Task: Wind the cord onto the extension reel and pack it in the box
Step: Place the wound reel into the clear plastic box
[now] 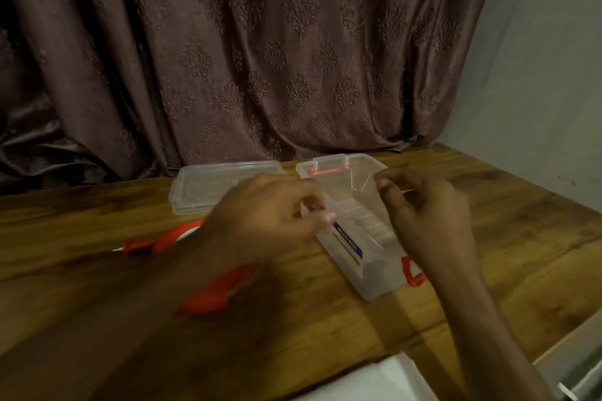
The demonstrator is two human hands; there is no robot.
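**Hands at the open box, reel waiting on the desk**

Both hands work over the clear plastic box [355, 238], which sits open on the wooden desk [488, 238] at about 1 o'clock from the view's centre-bottom. The left hand [260, 221] has its fingers curled at the box's left rim, pinching something small and pale there; motion blur makes it hard to say what. The right hand [430, 215] hovers over the box's right side with thumb and forefinger pinched, perhaps on a thin white cord, though I cannot tell.

The step in hand looks like readying the box rather than winding. The red-and-white extension reel [208, 293] lies on the desk at 10 o'clock of the box, mostly hidden under the left forearm. Next, the reel needs picking up and fitting inside.

Count: one box, one detached clear lid [208, 185] at 11 o'clock, one reel, two red latches [412, 275] on the box.
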